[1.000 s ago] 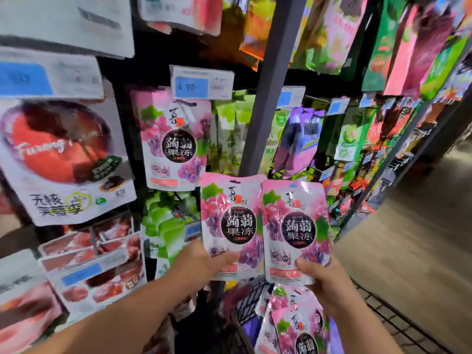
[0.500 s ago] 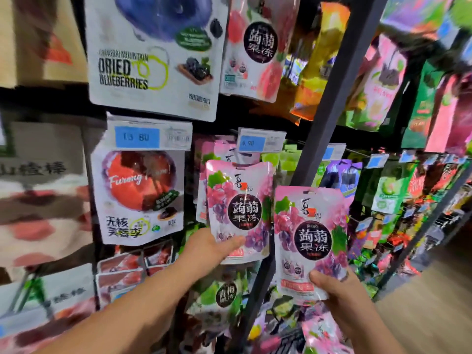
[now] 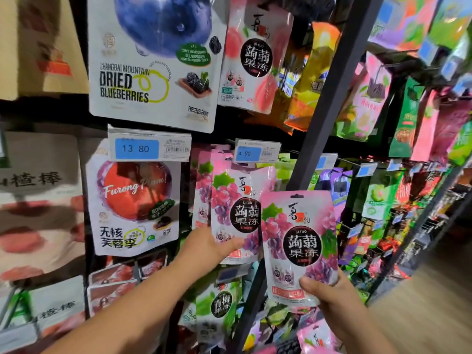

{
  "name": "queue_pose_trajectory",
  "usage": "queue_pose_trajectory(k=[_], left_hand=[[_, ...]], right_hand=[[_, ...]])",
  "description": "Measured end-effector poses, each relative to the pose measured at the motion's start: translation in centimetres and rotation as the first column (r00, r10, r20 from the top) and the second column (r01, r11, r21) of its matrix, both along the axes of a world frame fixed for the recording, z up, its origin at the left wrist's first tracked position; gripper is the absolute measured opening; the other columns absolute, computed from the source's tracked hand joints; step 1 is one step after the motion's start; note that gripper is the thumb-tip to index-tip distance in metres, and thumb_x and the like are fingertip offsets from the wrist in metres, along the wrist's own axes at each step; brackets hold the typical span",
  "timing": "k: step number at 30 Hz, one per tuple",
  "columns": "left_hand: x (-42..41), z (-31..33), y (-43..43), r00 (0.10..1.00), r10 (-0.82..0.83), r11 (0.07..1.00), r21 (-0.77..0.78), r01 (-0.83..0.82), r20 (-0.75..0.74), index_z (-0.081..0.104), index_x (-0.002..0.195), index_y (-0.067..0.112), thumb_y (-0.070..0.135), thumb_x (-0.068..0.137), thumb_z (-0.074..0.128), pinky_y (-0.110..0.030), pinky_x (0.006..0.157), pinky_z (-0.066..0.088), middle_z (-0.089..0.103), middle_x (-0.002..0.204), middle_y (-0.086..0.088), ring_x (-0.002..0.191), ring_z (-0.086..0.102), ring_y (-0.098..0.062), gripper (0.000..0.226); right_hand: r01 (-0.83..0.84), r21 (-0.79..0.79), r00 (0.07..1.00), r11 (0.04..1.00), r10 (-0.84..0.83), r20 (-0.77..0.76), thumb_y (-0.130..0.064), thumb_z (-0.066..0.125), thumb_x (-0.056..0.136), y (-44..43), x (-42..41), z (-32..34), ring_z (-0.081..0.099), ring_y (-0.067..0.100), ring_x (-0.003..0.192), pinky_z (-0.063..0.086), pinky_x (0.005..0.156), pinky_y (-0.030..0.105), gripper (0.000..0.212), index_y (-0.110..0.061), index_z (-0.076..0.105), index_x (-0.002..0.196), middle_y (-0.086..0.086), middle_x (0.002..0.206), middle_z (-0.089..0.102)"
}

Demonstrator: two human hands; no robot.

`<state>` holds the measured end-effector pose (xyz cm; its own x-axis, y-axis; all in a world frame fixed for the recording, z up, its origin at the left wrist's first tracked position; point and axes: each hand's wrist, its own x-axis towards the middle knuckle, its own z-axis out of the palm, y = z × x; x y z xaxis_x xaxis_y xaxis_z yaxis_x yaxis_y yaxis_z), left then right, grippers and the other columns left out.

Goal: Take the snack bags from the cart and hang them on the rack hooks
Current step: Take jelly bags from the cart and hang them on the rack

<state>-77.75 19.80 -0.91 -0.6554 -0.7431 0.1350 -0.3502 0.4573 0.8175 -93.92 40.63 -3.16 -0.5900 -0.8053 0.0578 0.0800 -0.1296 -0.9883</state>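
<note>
Each of my hands holds one pink grape jelly bag. My left hand (image 3: 209, 247) grips the bottom of the first pink bag (image 3: 236, 213) and holds it up against the row of matching bags (image 3: 201, 190) hanging under the 4.90 price tag (image 3: 256, 152). Whether its hole is on the hook I cannot tell. My right hand (image 3: 329, 293) pinches the lower edge of the second pink bag (image 3: 298, 241), upright and closer to me, in front of the dark rack post (image 3: 329, 98). More pink bags (image 3: 316, 337) lie low at the bottom, where the cart is mostly hidden.
The rack is packed with hanging snacks: a dried blueberries bag (image 3: 155, 62) above, a Furong plum bag (image 3: 135, 203) to the left, a peach jelly bag (image 3: 255, 54), green plum jelly bags (image 3: 219, 305) below. The aisle's wooden floor (image 3: 429, 302) opens at the right.
Both hands have risen from above the cart. The left bag has moved up and left against the hanging grape bags, while the right bag stays beside it, nearer to me.
</note>
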Motion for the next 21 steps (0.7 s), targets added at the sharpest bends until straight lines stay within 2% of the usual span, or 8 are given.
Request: queue_pose_trajectory(k=[2,4,8,9,13,16,18,21], left_hand=[[-0.1,0.0,-0.2,1.0,-0.003,1.0,-0.004,0.003,-0.006,0.028,0.057,0.022,0.056,0.075,0.071,-0.028,0.046,0.021,0.027,0.043,0.006,0.039,0.024,-0.01,0.057],[-0.2,0.0,-0.5,1.0,-0.005,1.0,-0.017,0.005,0.009,0.029,0.054,0.017,0.059,0.072,0.071,-0.028,0.048,0.021,0.022,0.041,0.006,0.037,0.019,-0.01,0.062],[-0.5,-0.2,-1.3,1.0,-0.006,0.999,-0.042,0.007,0.024,0.024,0.052,0.017,0.062,0.07,0.07,-0.028,0.046,0.017,0.02,0.043,0.005,0.038,0.018,-0.011,0.067],[-0.6,-0.3,-1.4,1.0,-0.005,0.999,-0.052,0.006,0.022,0.023,0.052,0.017,0.062,0.07,0.07,-0.028,0.046,0.017,0.02,0.044,0.004,0.039,0.018,-0.012,0.068],[-0.9,-0.4,-2.0,1.0,0.006,0.997,-0.081,-0.003,0.031,0.023,0.05,0.016,0.063,0.071,0.069,-0.029,0.049,0.021,0.022,0.043,0.003,0.039,0.022,-0.013,0.069],[-0.6,-0.5,-2.0,0.997,-0.002,0.991,-0.136,0.013,0.082,0.027,0.056,0.016,0.062,0.072,0.069,-0.03,0.048,0.023,0.026,0.05,0.002,0.044,0.026,-0.013,0.065],[-0.4,-0.8,-2.3,0.995,-0.007,0.99,-0.14,0.021,0.099,0.028,0.059,0.015,0.062,0.072,0.069,-0.03,0.05,0.024,0.026,0.052,0.001,0.047,0.027,-0.014,0.064],[-0.5,-1.2,-2.9,0.999,0.0,0.992,-0.124,0.006,0.046,0.023,0.053,0.016,0.064,0.069,0.07,-0.032,0.05,0.022,0.021,0.046,0.003,0.043,0.023,-0.014,0.068]], right_hand=[[0.007,-0.003,1.0,1.0,-0.007,-0.002,-0.015,0.098,0.041,0.1,0.0,0.0,0.072,0.029,0.093,0.058,0.067,0.025,0.084,-0.008,0.06,0.115,0.016,0.104,0.074],[0.011,0.014,1.0,1.0,-0.011,-0.015,-0.022,0.1,0.03,0.1,0.1,0.0,0.071,0.031,0.097,0.059,0.07,0.027,0.098,-0.008,0.06,0.118,0.017,0.107,0.073],[0.028,0.028,1.0,0.999,-0.028,-0.001,-0.025,0.101,0.028,-0.3,-0.3,-0.2,0.067,0.037,0.106,0.051,0.092,0.048,0.107,-0.007,0.057,0.123,0.021,0.113,0.07],[0.035,0.029,0.999,0.999,-0.035,0.003,-0.025,0.101,0.028,-0.3,-0.3,-0.2,0.067,0.037,0.106,0.048,0.095,0.049,0.107,-0.008,0.057,0.124,0.02,0.114,0.069],[0.055,0.037,0.998,0.998,-0.055,-0.001,-0.026,0.101,0.026,-0.5,-0.6,-0.3,0.068,0.034,0.106,0.049,0.091,0.044,0.11,-0.008,0.056,0.125,0.018,0.114,0.07],[0.037,0.033,0.999,0.999,-0.036,-0.01,-0.024,0.101,0.03,-0.6,-0.9,-0.6,0.067,0.033,0.109,0.05,0.091,0.044,0.11,-0.009,0.054,0.129,0.016,0.117,0.069],[0.017,0.029,1.0,0.999,-0.017,-0.023,-0.016,0.097,0.039,-0.6,-1.0,-0.7,0.067,0.032,0.108,0.055,0.085,0.038,0.101,-0.009,0.054,0.129,0.016,0.117,0.069],[0.011,0.007,1.0,1.0,-0.011,-0.019,-0.006,0.088,0.049,-0.5,-1.0,-0.7,0.069,0.03,0.103,0.058,0.073,0.027,0.081,-0.011,0.057,0.123,0.015,0.113,0.071]])
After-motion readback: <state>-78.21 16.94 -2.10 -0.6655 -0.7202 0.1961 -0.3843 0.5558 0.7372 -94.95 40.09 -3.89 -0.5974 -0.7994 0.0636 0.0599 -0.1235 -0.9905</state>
